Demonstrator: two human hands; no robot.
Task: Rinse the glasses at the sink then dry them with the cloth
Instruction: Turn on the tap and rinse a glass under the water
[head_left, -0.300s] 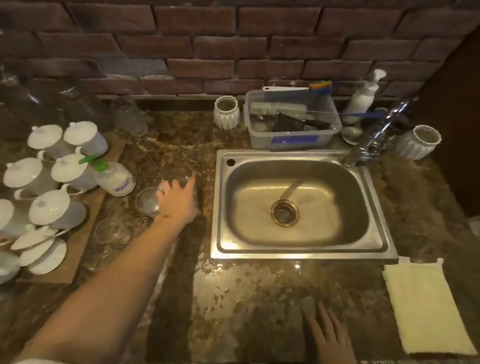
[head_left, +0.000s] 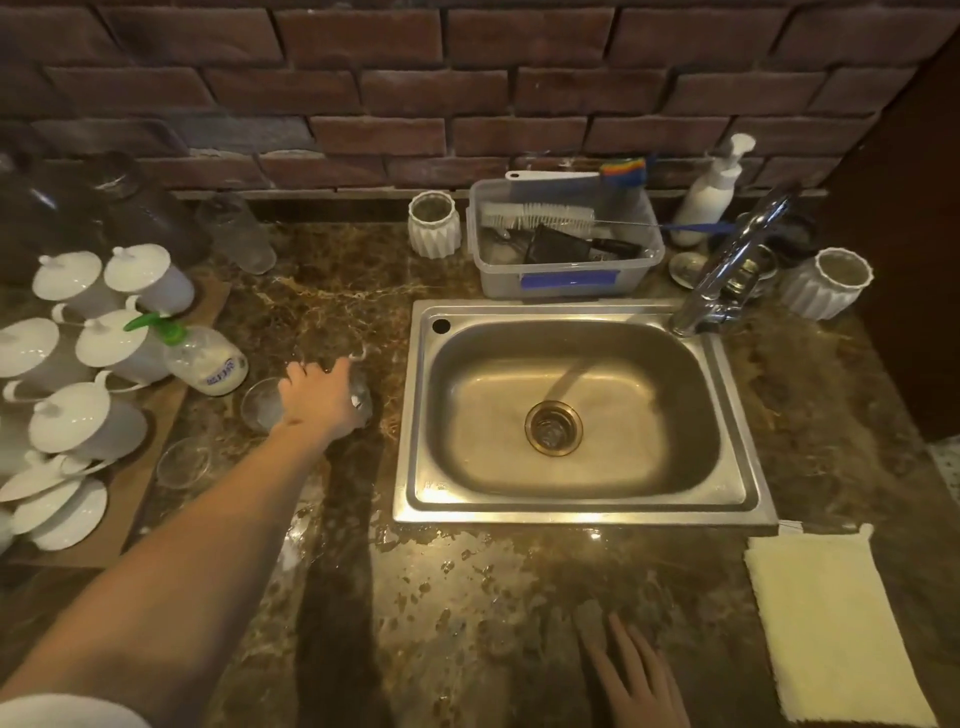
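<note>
Left of the steel sink (head_left: 571, 512), my left hand (head_left: 317, 397) reaches out over the wet marble counter and curls its fingers around a small clear glass (head_left: 362, 401). A second clear glass (head_left: 258, 402) stands just left of that hand, and a third (head_left: 182, 462) stands nearer to me. My right hand (head_left: 636, 680) rests flat on the counter at the bottom edge, fingers apart and holding nothing. The pale yellow cloth (head_left: 831, 623) lies flat to the right of it, below the sink's right corner.
A chrome faucet (head_left: 727, 270) stands at the sink's back right corner. Behind the sink are a plastic tub of brushes (head_left: 566, 265), a soap pump (head_left: 709, 197) and two white ribbed cups (head_left: 434, 223). Several white lidded cups (head_left: 88, 421) and a spray bottle (head_left: 208, 361) crowd the left.
My left hand has dropped onto the glass and its fingers have curled around it; they were spread above it before. My right hand has stayed put.
</note>
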